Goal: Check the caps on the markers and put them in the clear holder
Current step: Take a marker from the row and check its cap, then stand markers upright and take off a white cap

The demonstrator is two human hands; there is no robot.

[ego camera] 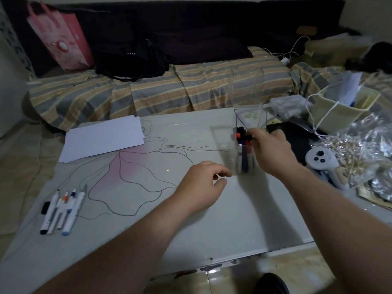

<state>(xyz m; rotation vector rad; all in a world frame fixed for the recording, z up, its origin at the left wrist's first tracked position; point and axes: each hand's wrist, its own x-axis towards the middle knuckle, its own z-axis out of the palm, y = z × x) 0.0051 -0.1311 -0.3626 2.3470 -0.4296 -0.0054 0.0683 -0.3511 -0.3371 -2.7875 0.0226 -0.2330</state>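
- Dim room, striped sofa (161, 90) behind the flower-printed bench (148, 187).
- Right hand (273, 151) grips markers atop the clear holder (244, 158).
- Left hand (201, 187) loosely curled, empty, just beside it.

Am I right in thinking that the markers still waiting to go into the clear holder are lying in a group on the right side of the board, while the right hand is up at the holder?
Not quite: in the head view the loose markers lie on the left side of the board, not the right. The right hand is indeed at the clear holder.
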